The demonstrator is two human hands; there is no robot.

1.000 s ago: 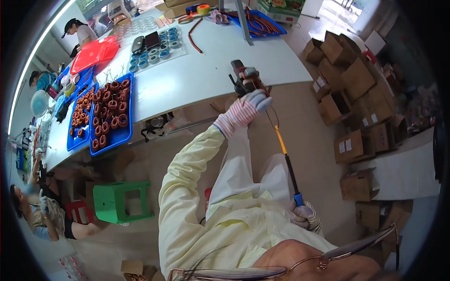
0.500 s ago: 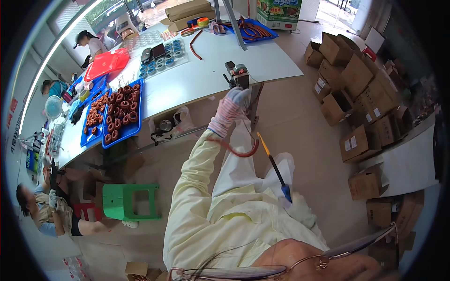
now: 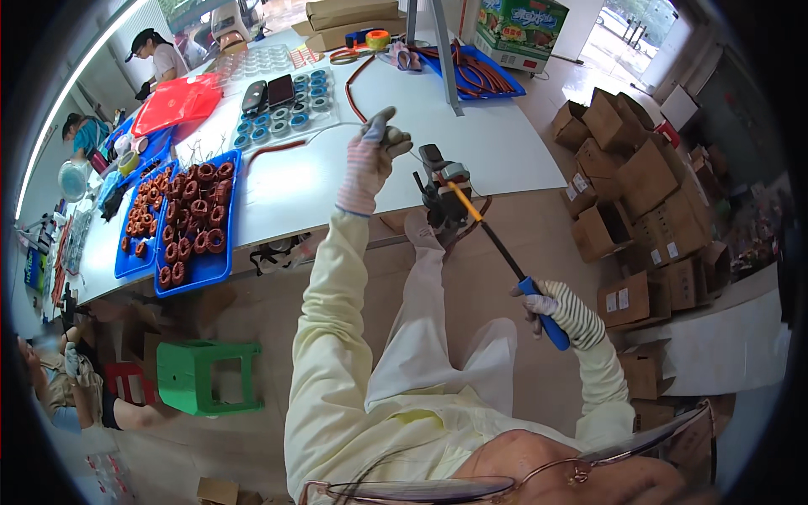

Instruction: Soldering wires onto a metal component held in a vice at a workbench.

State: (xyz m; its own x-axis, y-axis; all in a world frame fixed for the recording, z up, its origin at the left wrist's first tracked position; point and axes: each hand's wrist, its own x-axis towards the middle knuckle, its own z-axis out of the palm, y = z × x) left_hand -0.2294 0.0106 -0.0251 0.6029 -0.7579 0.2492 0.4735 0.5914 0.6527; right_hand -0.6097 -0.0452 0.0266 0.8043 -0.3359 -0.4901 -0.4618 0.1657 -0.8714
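Note:
My left hand (image 3: 370, 164), in a pink-and-white striped glove, is closed on a wire (image 3: 324, 130) over the table's front edge. The wire trails left to a reddish-brown stretch lying over the tabletop, and a thin strand runs from the hand toward a small black clamp (image 3: 442, 189) at the table edge. Something small and reddish sits in the clamp, its shape hard to make out. My right hand (image 3: 547, 307), in a grey-striped glove, grips the blue handle of a long rod-like tool (image 3: 501, 248). Its dark shaft ends in an orange-yellow tip that overlaps the clamp in view.
Blue trays (image 3: 223, 261) of copper-wound rings stand at the table's left front. Beyond lie a clear holder with blue rings (image 3: 295, 118), two dark devices and a blue tray of reddish-brown wires (image 3: 480, 71). A green stool (image 3: 189, 374), several cardboard boxes (image 3: 644, 160) and co-workers are around.
My left hand has moved up and left from the clamp, drawing the wire over the table. My right hand has risen from beside my lap, bringing the tool's tip to the clamp.

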